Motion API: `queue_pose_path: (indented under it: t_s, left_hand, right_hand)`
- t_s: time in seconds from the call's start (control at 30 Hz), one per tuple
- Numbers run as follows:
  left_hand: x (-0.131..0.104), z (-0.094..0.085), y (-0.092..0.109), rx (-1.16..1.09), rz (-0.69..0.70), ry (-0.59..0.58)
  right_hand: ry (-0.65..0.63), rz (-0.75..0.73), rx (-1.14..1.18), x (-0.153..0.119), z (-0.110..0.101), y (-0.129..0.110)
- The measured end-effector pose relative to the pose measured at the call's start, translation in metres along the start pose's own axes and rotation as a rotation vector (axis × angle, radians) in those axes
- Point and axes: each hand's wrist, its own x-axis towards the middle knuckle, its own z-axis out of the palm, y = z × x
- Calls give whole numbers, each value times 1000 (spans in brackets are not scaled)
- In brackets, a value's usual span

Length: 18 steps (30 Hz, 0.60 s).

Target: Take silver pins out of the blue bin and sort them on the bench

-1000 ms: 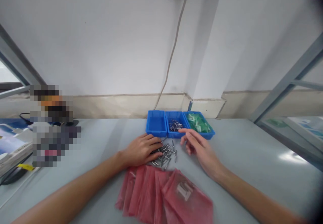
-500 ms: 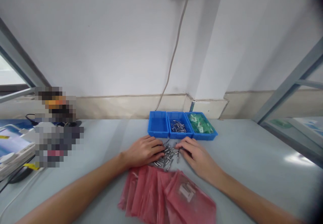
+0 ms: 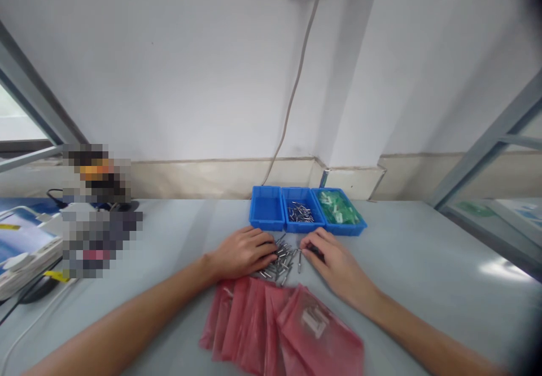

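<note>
A loose pile of small metal pins (image 3: pixel 282 262) lies on the grey table between my hands. My left hand (image 3: pixel 243 252) rests against the pile's left side, fingers bent together; what they hold, if anything, is hidden. At the right of the pile, the fingertips of my right hand (image 3: pixel 324 253) are pinched close to a single upright-lying pin (image 3: pixel 300 262); whether they grip one is too small to tell. Below the pile, overlapping pink bags (image 3: pixel 254 325) are fanned out, the rightmost with pale parts inside.
Behind the pile stand a blue bin (image 3: pixel 266 226) with nothing visible inside, one with metal pins (image 3: pixel 300 212), and one with green packets (image 3: pixel 339 208). A power strip (image 3: pixel 31 266) and cables lie at left.
My right hand has shifted slightly right, leaving a small gap beside the pile. My left hand stays at the pile's left side. The view has moved slightly.
</note>
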Motion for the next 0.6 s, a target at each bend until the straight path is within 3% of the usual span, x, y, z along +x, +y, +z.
queue_pose_path:
  t_s: [0.6]
  left_hand:
    - [1,-2,0,15,10,12]
  right_hand:
    - [77,152,189,1,1,5]
